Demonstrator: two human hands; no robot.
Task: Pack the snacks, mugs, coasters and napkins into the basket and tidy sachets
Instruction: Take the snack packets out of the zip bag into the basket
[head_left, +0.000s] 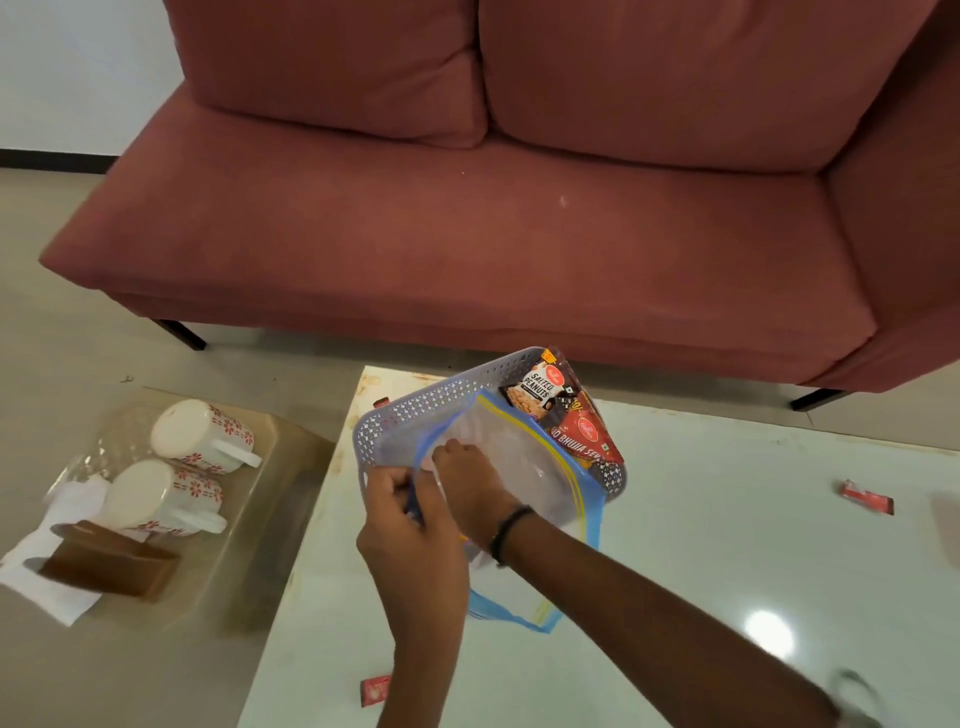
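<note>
A: Entry, head view. The left hand (402, 512) pinches the blue edge of a clear zip bag (511, 467) at lower centre of the frame; fingers curled tight on the seal strip. The right hand (470, 486) is at the bag's mouth, fingers bent and seemingly reaching inside. Whether it holds anything there cannot be told.

B: Where does the bag lie?

A: Draped over the near rim of the grey perforated basket (410, 415), which stands on the white table (727, 545) at centre frame. Part of the bag hangs over the basket, its lower end trails onto the table.

B: Risks?

A: Judgement only. The basket looks tilted; a pull on the bag could tip it or drag it toward the table edge. The snack packets lean against its far wall and could slide out. The mouth of the bag could slip from the pinch, since the film is slick.

B: Counts?

A: Snack packets in basket: two seen, salted peanuts (537, 395) and a red sev packet (584, 439). Mugs: two, floral, on the glass side table (249, 571) at left, one (200, 434) behind the other (156, 496). Brown coaster holder (109, 566): one, beside white napkins (36, 566). Red sachets loose on the table: three, at right (866, 497), bottom centre (375, 691), and one small (382, 402) behind the basket.
</note>
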